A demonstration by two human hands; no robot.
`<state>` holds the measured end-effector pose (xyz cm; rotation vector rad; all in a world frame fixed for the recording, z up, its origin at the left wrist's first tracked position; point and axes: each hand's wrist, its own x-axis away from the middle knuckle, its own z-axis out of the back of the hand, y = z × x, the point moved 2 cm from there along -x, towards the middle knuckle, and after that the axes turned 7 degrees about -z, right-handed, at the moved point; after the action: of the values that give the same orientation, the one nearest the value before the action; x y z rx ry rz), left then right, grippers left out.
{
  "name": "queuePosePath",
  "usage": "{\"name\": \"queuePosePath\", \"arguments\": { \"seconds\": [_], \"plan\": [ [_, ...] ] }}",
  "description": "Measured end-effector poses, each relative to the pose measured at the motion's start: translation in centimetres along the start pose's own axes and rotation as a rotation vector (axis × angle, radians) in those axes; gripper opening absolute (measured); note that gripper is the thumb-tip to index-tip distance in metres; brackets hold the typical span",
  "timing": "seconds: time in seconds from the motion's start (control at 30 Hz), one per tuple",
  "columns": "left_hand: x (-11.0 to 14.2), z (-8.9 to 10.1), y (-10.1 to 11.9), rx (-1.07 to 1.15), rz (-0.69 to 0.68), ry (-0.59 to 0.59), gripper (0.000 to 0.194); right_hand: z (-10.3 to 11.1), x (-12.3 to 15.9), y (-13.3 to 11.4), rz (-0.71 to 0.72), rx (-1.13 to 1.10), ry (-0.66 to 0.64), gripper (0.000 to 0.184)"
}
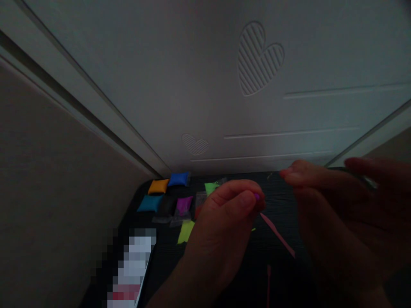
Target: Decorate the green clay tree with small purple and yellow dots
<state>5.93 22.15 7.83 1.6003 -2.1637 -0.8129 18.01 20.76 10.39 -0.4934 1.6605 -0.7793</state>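
Observation:
My left hand [224, 226] is closed, with a small purple bit of clay [257, 196] pinched between thumb and fingertips. It is held above the dark table, in front of the clay packets, and covers part of them. To the right, apart from it, my right hand [346, 218] is raised with its fingers loosely stretched and some of them spread. I see nothing in it, though the light is dim. Between the hands a pink modelling tool [278, 235] lies slanted on the table. A second thin pink tool [269, 284] lies nearer to me.
Blue [179, 179], orange [158, 186], teal [150, 203], black [167, 207], purple [184, 206] and green [211, 188] packets lie on the dark table [279, 201]. A yellow-green piece [185, 232] is near them. A lit phone [135, 265] is at left; a white panel [208, 85] stands behind.

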Motion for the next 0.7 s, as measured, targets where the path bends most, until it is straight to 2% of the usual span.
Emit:
{"name": "queuePosePath", "arguments": {
  "seconds": [0.43,0.7],
  "plan": [
    [0.04,-0.15,0.19,-0.015,0.006,-0.001,0.008,-0.05,0.32,-0.1,-0.183,-0.073,0.023,0.041],
    [0.0,-0.2,0.12,-0.031,0.013,0.009,0.007,-0.06,0.21,0.32,-0.116,-0.092,0.049,0.044]
  ]
}}
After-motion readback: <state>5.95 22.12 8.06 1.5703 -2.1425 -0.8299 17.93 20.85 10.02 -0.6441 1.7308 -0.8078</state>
